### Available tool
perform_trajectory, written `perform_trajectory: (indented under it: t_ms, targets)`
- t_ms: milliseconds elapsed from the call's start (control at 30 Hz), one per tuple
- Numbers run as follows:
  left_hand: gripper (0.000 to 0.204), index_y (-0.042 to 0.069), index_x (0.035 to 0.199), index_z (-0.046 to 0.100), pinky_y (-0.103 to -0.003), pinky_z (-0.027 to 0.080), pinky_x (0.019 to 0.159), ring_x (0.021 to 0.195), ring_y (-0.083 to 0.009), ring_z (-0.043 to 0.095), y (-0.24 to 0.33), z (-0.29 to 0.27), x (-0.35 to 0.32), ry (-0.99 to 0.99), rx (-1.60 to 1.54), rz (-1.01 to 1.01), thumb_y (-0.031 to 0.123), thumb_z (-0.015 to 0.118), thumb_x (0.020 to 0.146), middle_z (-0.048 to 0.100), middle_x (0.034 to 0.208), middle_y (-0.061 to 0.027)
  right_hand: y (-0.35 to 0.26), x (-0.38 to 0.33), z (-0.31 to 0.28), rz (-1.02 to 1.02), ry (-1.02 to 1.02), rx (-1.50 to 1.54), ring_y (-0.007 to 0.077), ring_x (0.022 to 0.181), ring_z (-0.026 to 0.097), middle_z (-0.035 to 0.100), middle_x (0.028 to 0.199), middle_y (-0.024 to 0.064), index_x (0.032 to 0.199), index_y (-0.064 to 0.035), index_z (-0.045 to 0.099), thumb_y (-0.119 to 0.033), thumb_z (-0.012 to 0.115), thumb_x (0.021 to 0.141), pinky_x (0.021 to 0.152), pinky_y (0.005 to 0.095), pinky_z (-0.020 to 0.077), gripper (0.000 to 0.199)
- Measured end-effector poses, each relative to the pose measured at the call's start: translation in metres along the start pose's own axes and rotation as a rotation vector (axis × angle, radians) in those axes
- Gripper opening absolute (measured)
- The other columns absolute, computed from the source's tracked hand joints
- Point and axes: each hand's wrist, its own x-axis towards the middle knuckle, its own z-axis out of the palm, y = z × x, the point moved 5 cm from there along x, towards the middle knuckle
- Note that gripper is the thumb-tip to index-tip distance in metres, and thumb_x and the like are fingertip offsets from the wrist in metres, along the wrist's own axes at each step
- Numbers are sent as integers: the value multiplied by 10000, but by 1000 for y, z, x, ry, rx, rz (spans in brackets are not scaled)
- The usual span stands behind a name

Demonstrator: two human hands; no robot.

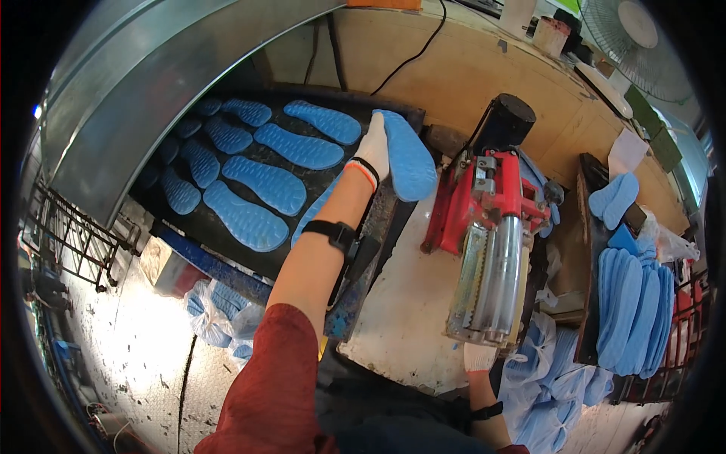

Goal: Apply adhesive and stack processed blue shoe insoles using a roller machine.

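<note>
Our gloved left hand (pixel 373 147) grip grasping a blue sole (pixel 408 155), sole jutting right of the grip, right hand (pixel 479 357) grip unclear

left hand (pixel 373 147): gloved white, arm stretched out, gripping blue sole (pixel 408 163) at the near end of the belt
right hand (pixel 479 357): gloved, low by the roller machine's front edge, grip unclear
conveyor belt (pixel 189 227): black, carrying rows of blue soles (pixel 265 185)
roller machine (pixel 491 227): red body, black motor on top, metal rollers
stack of blue soles (pixel 631 310): right of machine, on edge
</note>
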Motion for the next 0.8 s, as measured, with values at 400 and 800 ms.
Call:
perform_trajectory:
  t_ms: [400,800]
  targets:
    - [887,-143,1323,431,-394,395,1011,1207,-357,524,-73,27,56,225,-729,-567,638,277,932,502,1348,-283,-19,-14,7,-166,6,-156,377,1295,446,484,1397,193,1330,-80,552,-298,544,880,1079,580,311,500]
    - [280,39,1017,627,-439,475,803,890,-321,592,52,-35,-3,224,733,712,254,529,866,629,908,-169,5,11,-6,-109,-16,-106,378,1242,502,448,1433,194,1317,-96,563,-282,514,884,1049,577,347,474]
